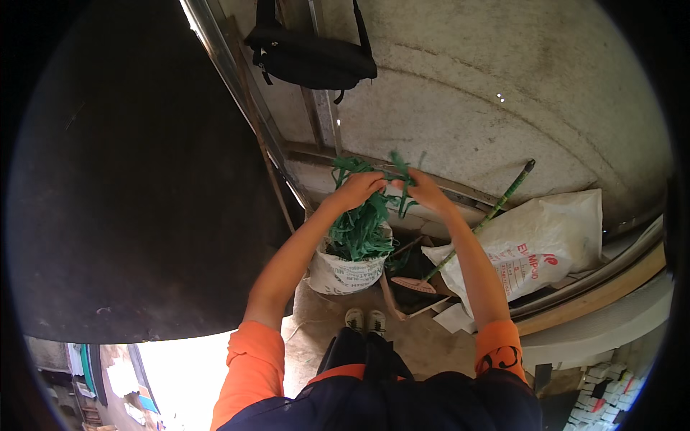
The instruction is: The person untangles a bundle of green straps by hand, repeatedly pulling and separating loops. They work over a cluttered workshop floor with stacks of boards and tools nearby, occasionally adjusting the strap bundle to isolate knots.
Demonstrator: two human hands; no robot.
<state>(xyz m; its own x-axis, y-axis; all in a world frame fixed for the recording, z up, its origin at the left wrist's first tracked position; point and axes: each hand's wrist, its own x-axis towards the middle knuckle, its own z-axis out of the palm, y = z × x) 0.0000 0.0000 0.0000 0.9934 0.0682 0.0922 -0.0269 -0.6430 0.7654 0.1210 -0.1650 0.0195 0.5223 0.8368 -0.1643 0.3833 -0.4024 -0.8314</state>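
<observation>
Green strips (359, 233) heap above the rim of a white sack (348, 276) on the floor. The person's right hand (425, 192) pinches a few strips beside the heap; the left hand (361, 189) curls over its far side, and whether it grips any cannot be told. Right of the sack sit a box (393, 300) and a plump bag (568, 230), a green pole (497, 207) slanting across. The right forearm partly hides both bag and pole. A black pouch (316, 61) hangs beyond; a dark panel (144, 179) fills the left.

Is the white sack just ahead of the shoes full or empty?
Full on top: green strips heap above the rim of the white sack. Their depth inside is hidden.
</observation>
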